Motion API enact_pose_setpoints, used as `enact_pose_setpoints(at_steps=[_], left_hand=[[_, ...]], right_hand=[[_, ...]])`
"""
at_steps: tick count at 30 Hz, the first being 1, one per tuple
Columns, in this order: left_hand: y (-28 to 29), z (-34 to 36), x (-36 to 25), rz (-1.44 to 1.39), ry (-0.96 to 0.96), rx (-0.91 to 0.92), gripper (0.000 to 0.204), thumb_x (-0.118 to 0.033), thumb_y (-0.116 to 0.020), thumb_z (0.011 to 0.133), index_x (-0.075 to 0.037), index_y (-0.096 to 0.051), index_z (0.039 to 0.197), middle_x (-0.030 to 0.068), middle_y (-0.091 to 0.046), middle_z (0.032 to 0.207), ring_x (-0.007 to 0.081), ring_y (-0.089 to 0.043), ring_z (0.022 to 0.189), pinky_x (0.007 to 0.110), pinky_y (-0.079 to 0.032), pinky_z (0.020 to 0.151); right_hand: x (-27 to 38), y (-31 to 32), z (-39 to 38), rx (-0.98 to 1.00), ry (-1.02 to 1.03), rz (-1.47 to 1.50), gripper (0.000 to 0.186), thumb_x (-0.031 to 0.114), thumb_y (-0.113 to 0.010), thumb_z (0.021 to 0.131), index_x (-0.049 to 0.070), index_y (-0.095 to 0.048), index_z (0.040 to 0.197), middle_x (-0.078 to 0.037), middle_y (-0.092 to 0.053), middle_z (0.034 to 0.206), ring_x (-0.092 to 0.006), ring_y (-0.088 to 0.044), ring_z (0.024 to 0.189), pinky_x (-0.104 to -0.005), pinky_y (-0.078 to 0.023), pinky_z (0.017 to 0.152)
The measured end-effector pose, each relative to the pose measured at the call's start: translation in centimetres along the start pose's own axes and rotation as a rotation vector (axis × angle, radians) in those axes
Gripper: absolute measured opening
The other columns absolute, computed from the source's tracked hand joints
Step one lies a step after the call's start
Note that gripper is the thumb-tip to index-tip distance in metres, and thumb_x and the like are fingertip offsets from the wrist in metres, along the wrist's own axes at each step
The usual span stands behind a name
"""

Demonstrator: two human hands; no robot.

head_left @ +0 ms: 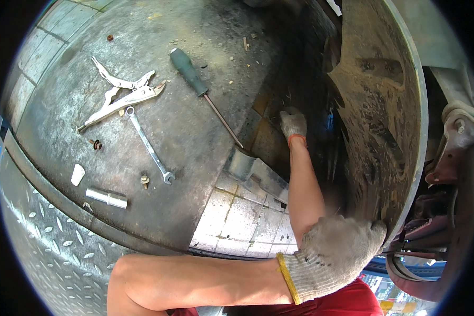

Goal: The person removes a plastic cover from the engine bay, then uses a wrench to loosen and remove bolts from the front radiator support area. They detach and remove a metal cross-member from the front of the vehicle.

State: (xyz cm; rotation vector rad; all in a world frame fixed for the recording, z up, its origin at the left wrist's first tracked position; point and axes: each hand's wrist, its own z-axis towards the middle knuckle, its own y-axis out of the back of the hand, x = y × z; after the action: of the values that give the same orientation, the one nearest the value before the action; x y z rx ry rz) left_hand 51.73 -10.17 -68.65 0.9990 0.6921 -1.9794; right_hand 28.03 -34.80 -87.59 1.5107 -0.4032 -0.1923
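Note:
My left hand [339,254], in a grey knitted glove with a yellow cuff, closes around the lower edge of a mud-stained curved panel [387,126] at right. The left forearm comes in from the lower left, and the glove crosses over my right arm. My right hand [293,123], gloved with an orange cuff, reaches into the dark space left of the panel. Its fingers are curled; anything they hold is lost in shadow. Nearest to it lies a screwdriver [192,75] with a dark green handle, its tip by a dark bent strip [258,171].
Left of the hands, a dark metal sheet bears locking pliers [124,95], a combination wrench [148,145], a silver socket [106,198], bolts [145,180] and a white chip [78,175]. Diamond-plate metal [58,237] lies at lower left. A reddish-brown bracket [453,145] stands at far right.

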Motion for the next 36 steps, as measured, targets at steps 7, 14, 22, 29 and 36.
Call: enact_pose_setpoints(at_steps=[7, 14, 22, 29, 36], left_hand=[[0.6, -0.3, -1.1, 0.218, -0.020, -0.081, 0.022, -0.028, -0.070, 0.090, -0.007, -0.072, 0.095, 0.0122, -0.077, 0.082, 0.0322, -0.078, 0.074, 0.052, -0.059, 0.059], [-2.0, -0.2, 0.6, 0.185, -0.058, -0.096, 0.021, -0.034, -0.066, 0.102, -0.014, -0.069, 0.106, 0.0067, -0.074, 0.084, 0.0214, -0.076, 0.069, 0.042, -0.059, 0.053], [-0.2, -0.1, -0.1, 0.199, 0.035, -0.031, 0.021, -0.029, -0.072, 0.098, -0.011, -0.070, 0.108, 0.0084, -0.077, 0.092, 0.0261, -0.079, 0.081, 0.045, -0.061, 0.057], [0.0, -1.3, -1.7, 0.422, 0.295, 0.013, 0.033, -0.043, -0.069, 0.106, -0.010, -0.066, 0.113, 0.0087, -0.074, 0.091, 0.0248, -0.077, 0.079, 0.048, -0.064, 0.070], [3.7, -4.1, -2.9, 0.255, 0.526, 0.123, 0.040, -0.044, -0.060, 0.111, -0.005, -0.066, 0.109, 0.0167, -0.075, 0.095, 0.0382, -0.078, 0.091, 0.052, -0.062, 0.082]], right_hand=[[-2.1, -3.2, 3.0, 0.103, 0.105, -0.176, 0.043, 0.039, -0.075, 0.092, 0.011, -0.080, 0.125, -0.018, -0.074, 0.136, -0.0419, -0.068, 0.128, -0.0485, -0.054, 0.107], [-5.6, -9.6, 7.9, 0.021, 0.223, -0.429, 0.044, 0.041, -0.070, 0.096, 0.015, -0.081, 0.130, -0.017, -0.074, 0.139, -0.0370, -0.067, 0.134, -0.0445, -0.053, 0.113], [-2.5, -5.6, 5.0, -0.318, 0.574, -0.279, 0.054, 0.023, -0.069, 0.102, 0.007, -0.066, 0.153, -0.017, -0.069, 0.151, -0.0315, -0.070, 0.130, -0.0467, -0.053, 0.111], [-0.9, 5.4, -10.3, 0.245, 0.076, 1.178, 0.036, 0.020, -0.060, 0.111, 0.007, -0.066, 0.144, 0.001, -0.059, 0.093, -0.0099, -0.054, 0.081, -0.0264, -0.047, 0.074], [-4.5, 10.0, -30.7, 0.392, 0.032, 1.120, 0.040, 0.026, -0.071, 0.110, 0.006, -0.066, 0.144, -0.003, -0.072, 0.117, -0.0101, -0.064, 0.096, -0.0289, -0.056, 0.084]])
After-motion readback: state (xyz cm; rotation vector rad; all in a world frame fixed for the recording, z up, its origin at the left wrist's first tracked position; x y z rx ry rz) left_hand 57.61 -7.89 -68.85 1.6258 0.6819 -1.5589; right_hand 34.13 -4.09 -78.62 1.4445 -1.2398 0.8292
